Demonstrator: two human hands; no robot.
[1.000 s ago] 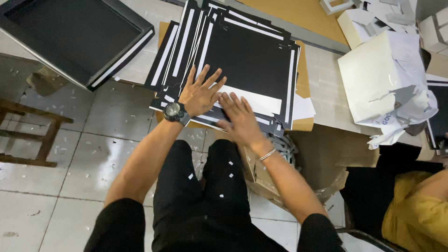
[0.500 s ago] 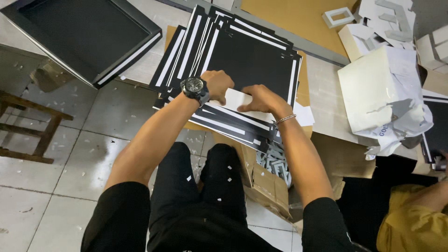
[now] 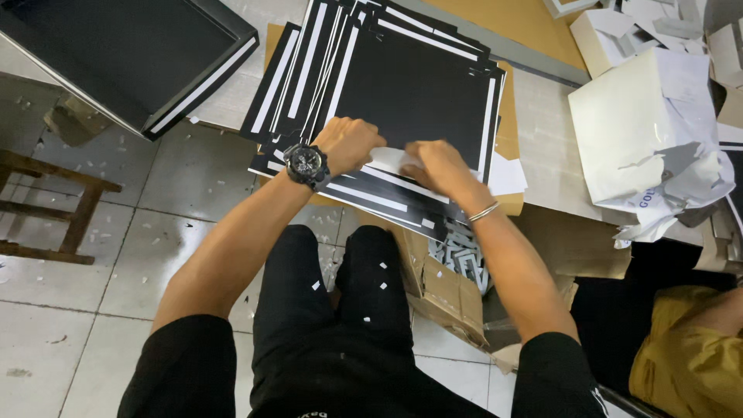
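Left hand: our left hand (image 3: 352, 143) is curled up, pinching the white strip (image 3: 391, 160).
Right hand: our right hand (image 3: 429, 166) pinches the same strip.
Strip: it lies on the near edge of the black sheets (image 3: 410, 93).
Nearby: a cardboard box (image 3: 441, 290) sits just below our hands.

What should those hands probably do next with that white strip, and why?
Probably keep peeling the white strip sideways off the top black sheet. Both the left hand and right hand pinch at it along the sheet's near edge, and it looks only partly lifted.
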